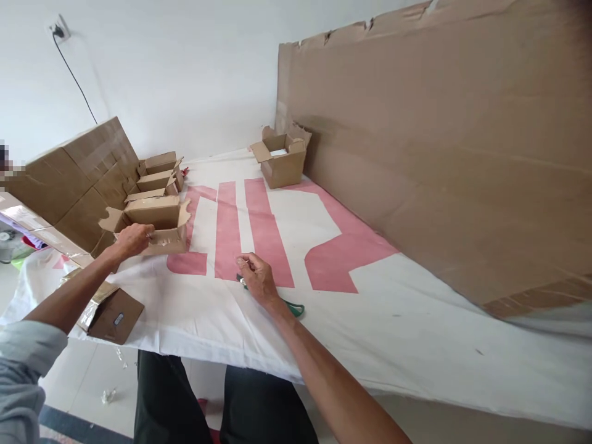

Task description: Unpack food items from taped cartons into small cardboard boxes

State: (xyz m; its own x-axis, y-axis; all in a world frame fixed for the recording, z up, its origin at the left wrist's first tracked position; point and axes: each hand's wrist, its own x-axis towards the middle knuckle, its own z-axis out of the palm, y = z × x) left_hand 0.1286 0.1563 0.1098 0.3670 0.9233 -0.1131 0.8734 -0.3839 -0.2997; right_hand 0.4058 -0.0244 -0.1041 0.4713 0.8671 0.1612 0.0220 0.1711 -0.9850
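My left hand (pixel 133 239) is closed on the near wall of an open cardboard box (pixel 169 242), whose flaps stand up. The inside of this box looks bare where it shows. My right hand (pixel 257 277) is over the white and red tablecloth with its fingers curled together; what they pinch, if anything, is too small to name. A small dark object (pixel 241 281) shows at the edge of this hand, and a green cord loop (pixel 296 308) sticks out behind the wrist. I cannot tell whether the two are joined or held.
Several open small boxes (pixel 160 180) stand in a row against a large carton (pixel 78 179) at the left. Another open box (pixel 283 166) with something white inside sits at the back, beside a tall cardboard sheet (pixel 439 142). A smaller box (pixel 115 316) lies at the table's front-left edge.
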